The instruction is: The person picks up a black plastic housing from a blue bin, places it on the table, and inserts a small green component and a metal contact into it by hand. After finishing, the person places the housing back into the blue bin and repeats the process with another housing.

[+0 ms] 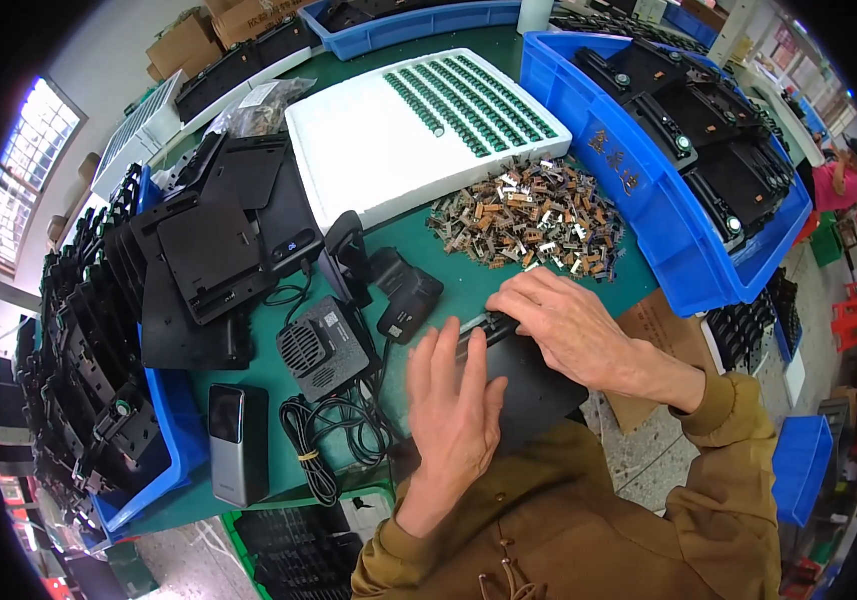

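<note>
While a window (26,170) glows, a black panel (530,388) overlaps green tabletop (468,287).

the left hand (456,415) shows its back, fingers extended forward and slightly parted, thumb out to the right, above the left wrist (426,508). the right hand (573,332) points leftward, back upward, fingers bent and bunched, with the right wrist (680,382) bare. the hands are near each other.
</note>
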A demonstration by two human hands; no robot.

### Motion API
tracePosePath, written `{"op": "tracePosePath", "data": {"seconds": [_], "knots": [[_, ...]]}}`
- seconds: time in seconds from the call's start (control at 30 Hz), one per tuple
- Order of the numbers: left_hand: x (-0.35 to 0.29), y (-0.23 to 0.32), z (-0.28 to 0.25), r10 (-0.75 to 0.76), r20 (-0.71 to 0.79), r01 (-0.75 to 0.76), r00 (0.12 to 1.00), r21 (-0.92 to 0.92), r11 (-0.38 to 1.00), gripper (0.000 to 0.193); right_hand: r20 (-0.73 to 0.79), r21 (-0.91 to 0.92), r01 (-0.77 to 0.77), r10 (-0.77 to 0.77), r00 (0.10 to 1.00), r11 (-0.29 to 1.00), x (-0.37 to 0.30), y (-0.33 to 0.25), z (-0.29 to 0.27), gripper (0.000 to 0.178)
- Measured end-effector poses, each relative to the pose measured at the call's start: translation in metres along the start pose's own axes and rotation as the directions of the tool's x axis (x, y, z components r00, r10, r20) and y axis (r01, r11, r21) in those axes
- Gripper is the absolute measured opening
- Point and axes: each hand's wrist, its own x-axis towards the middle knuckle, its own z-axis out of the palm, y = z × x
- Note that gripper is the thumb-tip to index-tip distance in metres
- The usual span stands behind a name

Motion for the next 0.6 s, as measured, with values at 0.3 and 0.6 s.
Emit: {"op": "tracePosePath", "data": {"seconds": [0.3,0.6], "knots": [[0.007,0.005,0.002,-0.028,-0.009,0.028,1.0,0.024,0.999,0.048,-0.17,0.098,-0.194,0.208,0.963,0.976,-0.004,0.016,-0.026,0.034],[0.011,0.009,0.009,-0.046,-0.055,0.05,0.997,0.079,0.996,0.046,-0.111,0.177,-0.186,0.207,0.972,0.967,0.0,0.016,-0.016,0.021]]}}
